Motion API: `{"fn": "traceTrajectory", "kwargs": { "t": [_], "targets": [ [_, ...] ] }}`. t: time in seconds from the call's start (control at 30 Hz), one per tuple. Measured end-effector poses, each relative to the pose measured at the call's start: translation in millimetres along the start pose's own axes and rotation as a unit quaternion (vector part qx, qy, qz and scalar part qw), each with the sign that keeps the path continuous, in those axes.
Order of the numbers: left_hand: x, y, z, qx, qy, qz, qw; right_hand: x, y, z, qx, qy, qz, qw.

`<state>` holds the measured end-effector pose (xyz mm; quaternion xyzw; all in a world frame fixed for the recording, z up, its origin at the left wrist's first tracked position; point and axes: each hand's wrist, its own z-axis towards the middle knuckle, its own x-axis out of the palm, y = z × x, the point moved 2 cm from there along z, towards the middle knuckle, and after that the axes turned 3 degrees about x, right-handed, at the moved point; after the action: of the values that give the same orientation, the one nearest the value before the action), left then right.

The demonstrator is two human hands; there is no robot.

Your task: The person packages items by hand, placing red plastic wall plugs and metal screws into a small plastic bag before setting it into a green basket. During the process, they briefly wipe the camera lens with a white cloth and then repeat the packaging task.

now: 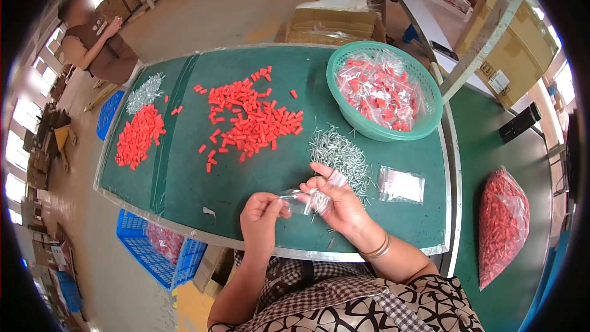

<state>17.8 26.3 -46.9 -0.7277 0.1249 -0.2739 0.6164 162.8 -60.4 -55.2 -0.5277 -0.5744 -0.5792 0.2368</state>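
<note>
Over the near edge of the green table (279,172), both hands work close together. My left hand (259,218) pinches one side of a small clear plastic bag (295,203). Silvery screws (318,201) lie in the curled fingers of my right hand (344,208), right at the bag's mouth; whether some are inside the bag is hard to see. Just beyond my right hand spreads a heap of loose screws (338,154). A stack of flat clear bags (401,185) rests to its right. Further off, a large pile of red plastic wall plugs (252,117) covers the table's middle.
A green basket (384,132) of filled bags stands at the back right. On the left are more red plugs (140,135) and screws (145,93). A blue crate (138,240) sits below the table; a sack of red plugs (504,227) lies right. Another person (98,43) stands back left.
</note>
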Motion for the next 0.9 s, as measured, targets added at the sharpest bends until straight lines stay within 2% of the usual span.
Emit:
{"fn": "traceTrajectory", "kwargs": {
  "t": [0.13,0.2,0.3,0.4,0.43,0.5,0.53,0.57,0.6,0.63,0.67,0.73,0.77,0.8,0.83,0.9],
  "targets": [
    [-9,-10,3,0.040,-0.049,-0.054,0.997,7,6,-2,-0.038,-0.016,-0.181,0.983],
    [-12,-17,2,0.056,-0.072,-0.068,0.993,6,4,-4,-0.010,0.011,-0.281,0.959],
    [-4,-35,-2,0.129,-0.061,0.044,0.989,5,-6,-7,0.025,0.032,-0.374,0.927],
    [18,-44,-3,0.148,-0.003,0.087,0.985,22,-9,-14,0.045,0.054,-0.428,0.901],
    [24,-44,-3,0.159,0.046,0.146,0.975,19,-11,-14,0.065,0.046,-0.466,0.881],
    [36,-43,3,0.183,0.139,0.267,0.936,6,-14,-16,0.099,0.030,-0.539,0.836],
    [40,-41,5,0.241,0.165,0.300,0.908,2,-13,-15,0.147,0.013,-0.590,0.794],
    [43,-38,6,0.298,0.191,0.332,0.874,4,-12,-15,0.104,0.018,-0.577,0.810],
    [44,-37,5,0.289,0.184,0.324,0.882,8,-12,-16,0.060,0.023,-0.562,0.825],
    [42,-38,4,0.252,0.172,0.300,0.904,11,-11,-16,0.017,0.026,-0.544,0.838],
    [40,-40,3,0.212,0.160,0.274,0.924,12,-10,-15,0.014,0.021,-0.560,0.828],
    [34,-43,1,0.150,0.136,0.254,0.946,17,-10,-18,-0.051,0.027,-0.579,0.813],
    [29,-40,1,0.137,0.104,0.186,0.967,20,-9,-19,-0.082,0.030,-0.587,0.805],
    [24,-38,2,0.123,0.071,0.118,0.983,20,-7,-19,-0.074,0.029,-0.578,0.812],
    [20,-37,2,0.108,0.038,0.048,0.992,18,-5,-18,-0.060,0.014,-0.539,0.840],
    [11,-41,2,0.104,0.001,0.036,0.994,11,-1,-17,-0.029,-0.020,-0.456,0.889]
  ]
}}
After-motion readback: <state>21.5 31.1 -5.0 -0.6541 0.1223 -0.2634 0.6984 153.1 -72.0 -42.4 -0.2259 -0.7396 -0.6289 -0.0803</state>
